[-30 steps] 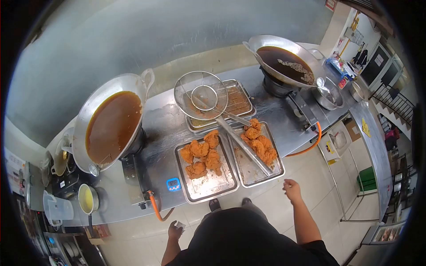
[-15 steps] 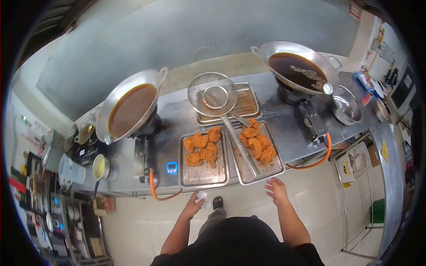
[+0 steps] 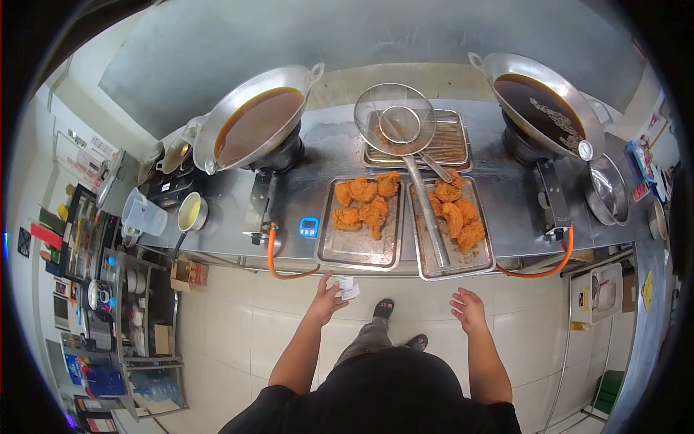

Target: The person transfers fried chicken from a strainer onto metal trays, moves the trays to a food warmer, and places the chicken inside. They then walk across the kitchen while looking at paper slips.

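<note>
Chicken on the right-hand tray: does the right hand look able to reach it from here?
Likely yes. The right hand looks empty, just short of the tray, with nothing seen between them. The strainer handle lies over the tray but left of the chicken, leaving its right side free.

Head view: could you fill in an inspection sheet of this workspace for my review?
Surface: steel counter, shiny, smudged in places.
Job's things: fried chicken pieces on left tray and right tray; paper slips in hand.
Clutter: blue timer beside the left tray; plastic pitcher and saucepan farther left.
Hands: left hand, grip on the slips; right hand, grip open, empty.
Cables: nothing seen; orange hoses loop at the front edge.
Surroundings: left wok and right wok hold brown liquid; tiled floor.
</note>
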The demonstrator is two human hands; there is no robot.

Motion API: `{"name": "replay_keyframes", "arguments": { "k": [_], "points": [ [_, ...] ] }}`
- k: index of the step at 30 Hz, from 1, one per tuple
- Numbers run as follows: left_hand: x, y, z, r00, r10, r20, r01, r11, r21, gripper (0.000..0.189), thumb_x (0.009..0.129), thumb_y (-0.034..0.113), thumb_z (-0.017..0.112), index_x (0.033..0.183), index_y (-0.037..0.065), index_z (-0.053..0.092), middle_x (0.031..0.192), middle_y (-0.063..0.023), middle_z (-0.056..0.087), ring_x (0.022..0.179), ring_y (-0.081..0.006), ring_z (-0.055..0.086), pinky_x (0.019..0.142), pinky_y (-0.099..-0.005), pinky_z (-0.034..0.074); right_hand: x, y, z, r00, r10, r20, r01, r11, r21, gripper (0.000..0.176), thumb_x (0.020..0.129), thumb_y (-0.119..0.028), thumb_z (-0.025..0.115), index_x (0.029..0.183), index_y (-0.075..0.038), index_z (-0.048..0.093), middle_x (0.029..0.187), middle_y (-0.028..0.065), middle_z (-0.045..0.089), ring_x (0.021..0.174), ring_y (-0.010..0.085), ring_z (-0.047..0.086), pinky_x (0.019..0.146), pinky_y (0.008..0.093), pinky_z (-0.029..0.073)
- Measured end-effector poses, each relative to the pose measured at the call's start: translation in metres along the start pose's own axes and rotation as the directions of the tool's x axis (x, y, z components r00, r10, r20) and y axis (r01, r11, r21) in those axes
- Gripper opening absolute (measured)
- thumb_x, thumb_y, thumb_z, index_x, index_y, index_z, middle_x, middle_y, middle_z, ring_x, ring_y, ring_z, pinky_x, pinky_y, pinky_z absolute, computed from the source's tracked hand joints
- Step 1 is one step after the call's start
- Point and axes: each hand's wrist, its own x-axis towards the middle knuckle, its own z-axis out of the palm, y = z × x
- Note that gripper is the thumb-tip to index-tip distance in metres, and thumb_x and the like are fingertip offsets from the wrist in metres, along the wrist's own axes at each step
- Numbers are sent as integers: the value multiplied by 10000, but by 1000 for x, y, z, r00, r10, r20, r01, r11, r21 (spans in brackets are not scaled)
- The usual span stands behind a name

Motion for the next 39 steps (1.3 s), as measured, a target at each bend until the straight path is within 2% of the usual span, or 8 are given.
{"name": "replay_keyframes", "arguments": {
  "k": [5, 12, 15, 21, 27, 33, 36, 39],
  "points": [
    [12, -29, -25, 990, 80, -120, -61, 986, 157, 575, 961, 189, 580, 1462, 119, 308, 1002, -101, 640, 895, -184, 636, 753, -347, 546, -12, 27, -7, 997, 76, -15, -77, 992, -95, 330, 944, -231, 551, 1248, -104, 539, 1131, 92, 605, 970, 237, 594, 811, 401, 478],
    [47, -70, -73, 988, 132, -79, -83, 888, 451, 189, 906, 189, 631, 1000, 40, 698, 646, 16, 567, 472, -62, 453, 412, -240, 337, -30, 42, -3, 984, 109, -138, -120, 990, -73, 355, 954, -229, 522, 1273, -73, 519, 1145, 105, 598, 1035, 272, 599, 864, 453, 483],
    [42, -35, -67, 997, -40, -65, 67, 854, 516, 224, 921, 201, 622, 1037, 22, 691, 817, -18, 630, 690, -89, 542, 614, -258, 443, -29, 43, 13, 981, 101, -163, -113, 992, -63, 361, 955, -250, 520, 1276, -84, 521, 1147, 98, 600, 1031, 267, 595, 869, 459, 479],
    [60, -18, -78, 971, 153, 186, -211, 912, 352, 546, 939, 201, 606, 1419, 42, 400, 1212, -129, 594, 1011, -186, 580, 840, -312, 482, -20, 30, 39, 970, 57, -235, -60, 998, -8, 380, 938, -249, 538, 1281, -86, 524, 1167, 106, 598, 1011, 254, 601, 838, 429, 493],
    [50, 3, -91, 997, 79, 2, -76, 952, 297, 748, 914, 198, 648, 1502, 66, 206, 1165, -200, 606, 997, -222, 604, 840, -331, 489, -6, 14, 41, 960, 29, -280, -38, 999, -26, 370, 945, -281, 536, 1273, -111, 534, 1110, 64, 597, 984, 237, 591, 822, 423, 479],
    [59, -18, -121, 974, 215, -72, -169, 902, 396, 414, 915, 164, 643, 1293, 21, 551, 941, -97, 670, 884, -160, 617, 813, -303, 489, 4, 11, 38, 953, 43, -298, -62, 997, -54, 359, 943, -279, 544, 1262, -115, 533, 1086, 49, 594, 942, 211, 589, 758, 377, 488],
    [48, -12, -118, 976, 182, -121, -146, 955, 257, 246, 915, 140, 642, 1120, 6, 665, 926, -75, 682, 854, -143, 618, 805, -288, 486, 4, 17, 35, 956, 51, -291, -80, 993, -89, 340, 943, -282, 547, 1249, -133, 543, 1082, 43, 596, 941, 207, 588, 768, 384, 486],
    [40, -10, -109, 949, 222, -225, -118, 909, 399, 241, 926, 138, 632, 1120, 0, 669, 1003, -79, 684, 891, -138, 614, 810, -273, 484, 5, 22, 33, 962, 66, -265, -104, 986, -133, 341, 943, -285, 545, 1251, -138, 544, 1089, 47, 598, 947, 211, 588, 778, 393, 484]
  ]
}}
